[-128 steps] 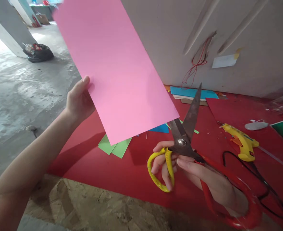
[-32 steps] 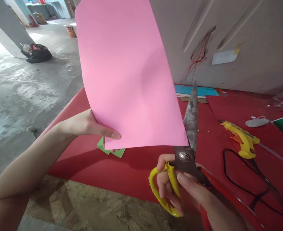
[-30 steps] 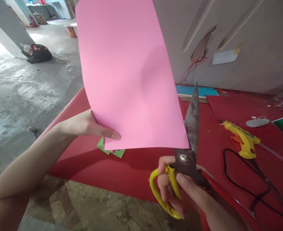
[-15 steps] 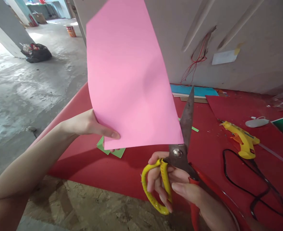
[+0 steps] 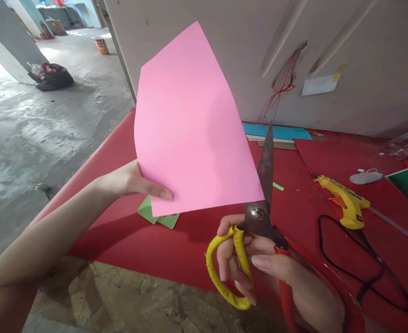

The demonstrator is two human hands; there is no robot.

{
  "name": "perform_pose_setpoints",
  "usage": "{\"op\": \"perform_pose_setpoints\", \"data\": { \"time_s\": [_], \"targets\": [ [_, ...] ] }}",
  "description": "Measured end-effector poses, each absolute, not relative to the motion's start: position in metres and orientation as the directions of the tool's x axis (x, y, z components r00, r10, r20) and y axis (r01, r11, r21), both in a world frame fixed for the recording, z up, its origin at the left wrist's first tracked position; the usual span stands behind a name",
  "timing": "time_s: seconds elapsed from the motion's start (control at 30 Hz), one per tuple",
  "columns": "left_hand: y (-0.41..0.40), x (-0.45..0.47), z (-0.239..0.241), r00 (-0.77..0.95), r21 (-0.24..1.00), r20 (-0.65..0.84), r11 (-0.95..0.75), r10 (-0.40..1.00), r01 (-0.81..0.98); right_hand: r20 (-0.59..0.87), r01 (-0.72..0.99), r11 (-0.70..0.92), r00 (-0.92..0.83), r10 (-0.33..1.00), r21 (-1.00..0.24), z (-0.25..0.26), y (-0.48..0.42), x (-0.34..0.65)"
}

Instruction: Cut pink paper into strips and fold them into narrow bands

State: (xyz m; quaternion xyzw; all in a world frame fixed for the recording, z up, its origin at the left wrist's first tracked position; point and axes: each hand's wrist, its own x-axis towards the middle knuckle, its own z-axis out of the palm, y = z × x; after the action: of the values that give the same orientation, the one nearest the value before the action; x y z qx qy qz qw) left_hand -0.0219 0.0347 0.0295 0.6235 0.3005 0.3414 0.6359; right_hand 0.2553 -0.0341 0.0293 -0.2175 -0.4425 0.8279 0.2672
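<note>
A sheet of pink paper [image 5: 190,125] stands raised and slightly curved in front of me. My left hand [image 5: 141,182] pinches its lower left corner, thumb on the near face and the other fingers mostly hidden behind. In my right hand [image 5: 276,268] is a pair of scissors [image 5: 258,213] with one yellow and one red handle, the blades pointing up. The blades meet the paper's lower right corner, and the sheet covers part of them. Green paper pieces [image 5: 171,221] lie on the red tabletop [image 5: 120,240] below the sheet, partly hidden by it.
A yellow glue gun [image 5: 351,203] with a glue stick and black cord [image 5: 349,270] lies on the right. Blue sheets [image 5: 287,132] rest against the wall at the back. A small green strip [image 5: 278,186] lies behind the scissors. A black bag [image 5: 54,76] sits on the floor.
The pink sheet's top has come lower, so its upper corner now shows whole. The scissors have shifted slightly relative to the paper's right edge. Both hands keep their hold.
</note>
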Motion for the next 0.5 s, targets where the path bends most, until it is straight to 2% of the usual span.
{"op": "perform_pose_setpoints", "data": {
  "time_s": [0.13, 0.3, 0.5],
  "targets": [
    [0.038, -0.021, 0.026, 0.624, 1.000, 0.002, 0.009, 0.782, -0.015, -0.094, -0.254, -0.469, -0.794, 0.601, -0.846, 0.028, -0.036, 0.258],
    [0.035, -0.024, 0.032, 0.576, 0.991, -0.028, -0.053, 0.817, 0.123, -0.161, -0.216, -0.454, -0.737, 0.657, -0.864, 0.031, -0.037, 0.250],
    [0.033, -0.025, 0.040, 0.567, 0.982, 0.006, -0.111, 0.824, 0.150, -0.230, -0.106, -0.406, -0.683, 0.693, -0.908, 0.036, -0.040, 0.245]
  ]
}}
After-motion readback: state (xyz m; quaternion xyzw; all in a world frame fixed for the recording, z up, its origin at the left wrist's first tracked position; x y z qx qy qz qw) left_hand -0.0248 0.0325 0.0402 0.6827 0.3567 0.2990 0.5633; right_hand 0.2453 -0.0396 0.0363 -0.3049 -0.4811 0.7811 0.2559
